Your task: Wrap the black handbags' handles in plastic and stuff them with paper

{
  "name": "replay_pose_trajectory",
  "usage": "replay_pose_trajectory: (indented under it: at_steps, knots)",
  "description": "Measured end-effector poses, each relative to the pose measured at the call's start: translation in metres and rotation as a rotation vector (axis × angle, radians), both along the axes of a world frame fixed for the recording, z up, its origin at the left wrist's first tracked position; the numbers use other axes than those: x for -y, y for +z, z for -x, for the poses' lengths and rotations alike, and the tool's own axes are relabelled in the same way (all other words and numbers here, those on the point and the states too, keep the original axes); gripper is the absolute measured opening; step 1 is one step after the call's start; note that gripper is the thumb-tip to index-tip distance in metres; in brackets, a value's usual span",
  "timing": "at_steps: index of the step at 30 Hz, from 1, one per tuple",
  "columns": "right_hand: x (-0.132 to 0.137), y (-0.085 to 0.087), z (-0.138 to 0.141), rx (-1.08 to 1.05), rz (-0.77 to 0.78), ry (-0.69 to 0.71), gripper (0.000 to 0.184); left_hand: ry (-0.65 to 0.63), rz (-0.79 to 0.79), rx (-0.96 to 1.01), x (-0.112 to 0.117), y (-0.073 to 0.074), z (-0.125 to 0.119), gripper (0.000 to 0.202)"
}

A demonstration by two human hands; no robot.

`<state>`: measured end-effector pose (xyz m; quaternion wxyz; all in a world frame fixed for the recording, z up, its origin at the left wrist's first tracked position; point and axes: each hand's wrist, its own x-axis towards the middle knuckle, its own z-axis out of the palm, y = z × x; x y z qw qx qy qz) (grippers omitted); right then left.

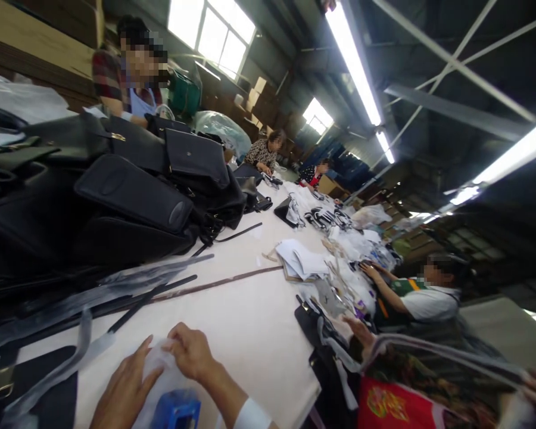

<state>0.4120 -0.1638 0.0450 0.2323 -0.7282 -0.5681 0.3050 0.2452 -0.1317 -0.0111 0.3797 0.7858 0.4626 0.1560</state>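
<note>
While the left hand (125,387) and right hand (191,351) both pinch one thin white sheet (161,366) low on the cream table (250,322), one blue object (176,410) sits just below it, black bags (129,190) heap up left, and four co-workers (429,304) sit beyond.

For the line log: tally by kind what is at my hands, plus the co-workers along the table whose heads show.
Own hands: 2, left hand and right hand
Pale thin sheet under them: 1
Blue object by the wrists: 1
Co-workers with heads in view: 4, one in plaid, one in leopard print, one in red, one in a white shirt
Total: 8
</note>
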Motion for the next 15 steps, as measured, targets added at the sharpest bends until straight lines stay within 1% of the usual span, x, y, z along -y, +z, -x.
replay_pose_trajectory:
  at_steps: [3,6,8,10,12,15]
  knots:
    - [-0.003,-0.011,0.002,-0.160,0.054,-0.109,0.011,-0.018,-0.015,-0.014,-0.002,-0.008,0.001,0.069]
    - [-0.013,-0.017,-0.004,-0.208,0.120,-0.161,0.015,-0.044,-0.032,-0.005,-0.003,-0.010,0.004,0.057]
    - [-0.020,-0.018,-0.010,-0.197,0.143,-0.147,0.018,-0.046,-0.038,0.010,-0.001,-0.013,0.006,0.049]
    - [-0.026,-0.017,-0.015,-0.181,0.168,-0.092,0.020,-0.047,-0.034,0.043,0.001,-0.017,0.007,0.046]
    - [-0.028,-0.015,-0.018,-0.144,0.166,-0.038,0.029,-0.057,-0.031,0.089,0.003,-0.021,0.008,0.045]
    - [-0.026,-0.011,-0.018,-0.025,0.128,-0.015,0.042,-0.074,-0.063,0.154,0.005,-0.023,0.008,0.037]
